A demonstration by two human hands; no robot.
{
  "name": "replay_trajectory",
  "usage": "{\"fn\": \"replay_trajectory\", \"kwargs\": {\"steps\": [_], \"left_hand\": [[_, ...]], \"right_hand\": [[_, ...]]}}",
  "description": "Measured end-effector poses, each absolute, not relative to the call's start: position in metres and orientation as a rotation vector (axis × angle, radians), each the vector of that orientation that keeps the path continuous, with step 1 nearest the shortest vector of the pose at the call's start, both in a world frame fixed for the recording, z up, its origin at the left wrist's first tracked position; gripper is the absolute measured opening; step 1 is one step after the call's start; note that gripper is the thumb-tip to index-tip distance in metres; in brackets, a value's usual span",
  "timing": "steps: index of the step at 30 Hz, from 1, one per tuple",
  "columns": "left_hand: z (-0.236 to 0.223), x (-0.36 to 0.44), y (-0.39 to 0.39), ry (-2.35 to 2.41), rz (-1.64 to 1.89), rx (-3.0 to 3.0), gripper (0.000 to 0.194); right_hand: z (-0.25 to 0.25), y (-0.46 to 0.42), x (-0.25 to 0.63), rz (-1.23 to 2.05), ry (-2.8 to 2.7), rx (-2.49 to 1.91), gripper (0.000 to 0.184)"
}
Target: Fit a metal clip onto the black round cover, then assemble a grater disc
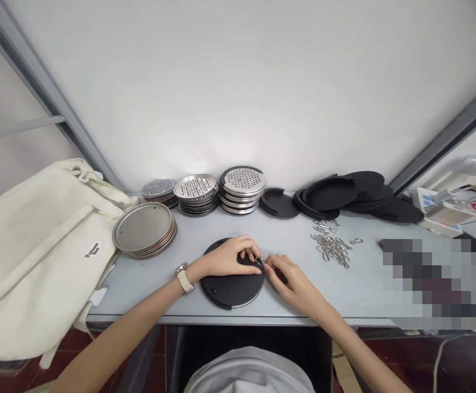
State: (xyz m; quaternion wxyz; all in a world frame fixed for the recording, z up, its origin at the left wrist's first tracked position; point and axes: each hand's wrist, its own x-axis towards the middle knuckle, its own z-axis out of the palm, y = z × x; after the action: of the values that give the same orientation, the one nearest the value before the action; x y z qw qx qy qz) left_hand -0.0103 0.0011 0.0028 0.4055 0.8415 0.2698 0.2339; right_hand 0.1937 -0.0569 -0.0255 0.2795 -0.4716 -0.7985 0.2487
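In front of me a round black disc (232,286) lies on the grey table, with a thin silvery rim showing at its lower right. My left hand (236,256) rests over the disc's upper part, thumb and fingers closing on its right edge. A small metal carabiner clip (259,262) sits at that edge, between both hands. Thumb and forefinger of my right hand (285,277) pinch the clip's outer end. To the right lies a pile of similar metal clips (332,246), and a single clip (356,240) lies apart from it.
Along the wall stand stacks of round metal grater plates (197,188), (244,183). Black discs and holders (332,195) overlap at the back right. Plain metal discs (143,228) are stacked at left beside a cream bag (45,245). A power strip (440,215) lies far right.
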Motion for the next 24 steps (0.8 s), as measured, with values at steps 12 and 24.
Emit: {"fn": "replay_trajectory", "kwargs": {"steps": [12,24], "left_hand": [[0.0032,-0.0104,0.0008,0.681,0.592,2.129,0.027],[0.0004,-0.0117,0.002,0.636,0.57,2.089,0.026]], "right_hand": [[-0.0265,-0.0563,0.1949,0.672,-2.144,-1.278,0.026],[-0.0222,-0.0574,0.1952,0.709,-2.14,-1.242,0.024]]}}
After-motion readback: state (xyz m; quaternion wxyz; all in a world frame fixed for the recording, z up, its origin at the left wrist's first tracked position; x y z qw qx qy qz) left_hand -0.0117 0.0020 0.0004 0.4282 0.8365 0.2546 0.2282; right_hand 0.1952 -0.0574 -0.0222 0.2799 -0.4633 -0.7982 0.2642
